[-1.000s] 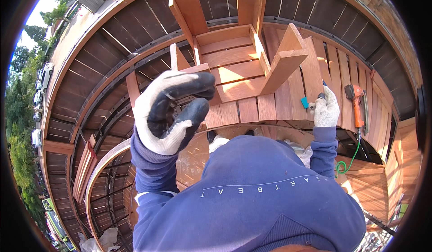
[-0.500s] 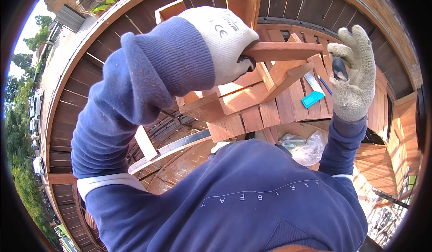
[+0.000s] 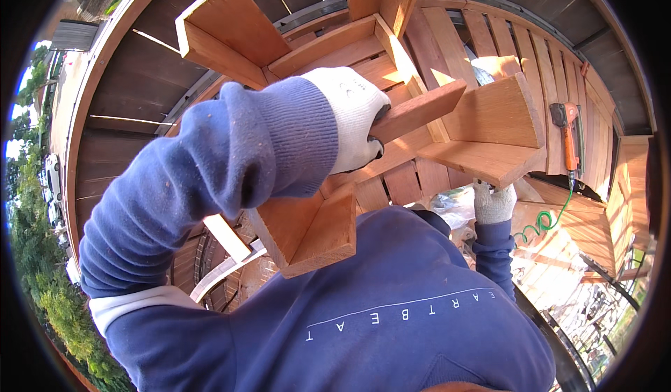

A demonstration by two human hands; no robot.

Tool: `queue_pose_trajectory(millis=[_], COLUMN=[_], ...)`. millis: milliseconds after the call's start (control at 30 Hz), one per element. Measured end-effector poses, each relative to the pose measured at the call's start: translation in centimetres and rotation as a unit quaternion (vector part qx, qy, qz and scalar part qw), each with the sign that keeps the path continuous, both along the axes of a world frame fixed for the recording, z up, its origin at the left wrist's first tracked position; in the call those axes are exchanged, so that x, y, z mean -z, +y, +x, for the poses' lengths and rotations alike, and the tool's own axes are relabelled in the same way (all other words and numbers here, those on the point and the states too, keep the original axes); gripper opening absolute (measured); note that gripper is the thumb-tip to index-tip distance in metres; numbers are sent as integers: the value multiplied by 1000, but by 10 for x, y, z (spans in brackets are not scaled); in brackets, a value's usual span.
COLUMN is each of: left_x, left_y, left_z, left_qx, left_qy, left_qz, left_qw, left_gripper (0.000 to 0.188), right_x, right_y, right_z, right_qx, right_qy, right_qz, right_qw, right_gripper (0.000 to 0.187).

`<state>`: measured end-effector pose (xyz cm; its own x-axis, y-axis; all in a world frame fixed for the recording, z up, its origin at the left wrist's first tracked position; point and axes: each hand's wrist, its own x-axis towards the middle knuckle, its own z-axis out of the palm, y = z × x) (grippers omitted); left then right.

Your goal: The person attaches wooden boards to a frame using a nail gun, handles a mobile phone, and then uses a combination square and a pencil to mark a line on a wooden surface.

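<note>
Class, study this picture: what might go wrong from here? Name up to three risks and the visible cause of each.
1. The left hand grips the wooden slat near one end, so its free end might swing and knock the frame's raised leg.
2. The right hand is at that leg's edge; its fingers could get pinched if the frame shifts.
3. A tug on the green hose might drag the orange tool.
</note>
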<state>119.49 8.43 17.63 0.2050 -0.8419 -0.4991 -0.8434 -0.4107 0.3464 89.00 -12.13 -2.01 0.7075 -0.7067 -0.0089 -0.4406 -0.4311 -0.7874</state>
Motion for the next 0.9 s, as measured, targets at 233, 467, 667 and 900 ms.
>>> queue_pose_trajectory(millis=[233, 467, 667, 900], left_x=[38, 89, 82, 109], left_y=[-30, -32, -24, -30], left_z=[8, 4, 1, -10], left_qx=[49, 86, 65, 115], left_qy=[51, 87, 130, 110], left_qz=[104, 128, 30, 74], left_qw=[992, 984, 989, 985], left_gripper=[40, 36, 40, 38], right_x=[17, 33, 42, 44], right_y=[6, 3, 8, 12], right_z=[7, 5, -1, -5], right_qx=[-58, -88, -85, -95], right_qy=[85, 96, 103, 108], right_qz=[-46, -132, -171, -202], right_qw=[994, 983, 976, 969], right_gripper=[47, 46, 45, 43])
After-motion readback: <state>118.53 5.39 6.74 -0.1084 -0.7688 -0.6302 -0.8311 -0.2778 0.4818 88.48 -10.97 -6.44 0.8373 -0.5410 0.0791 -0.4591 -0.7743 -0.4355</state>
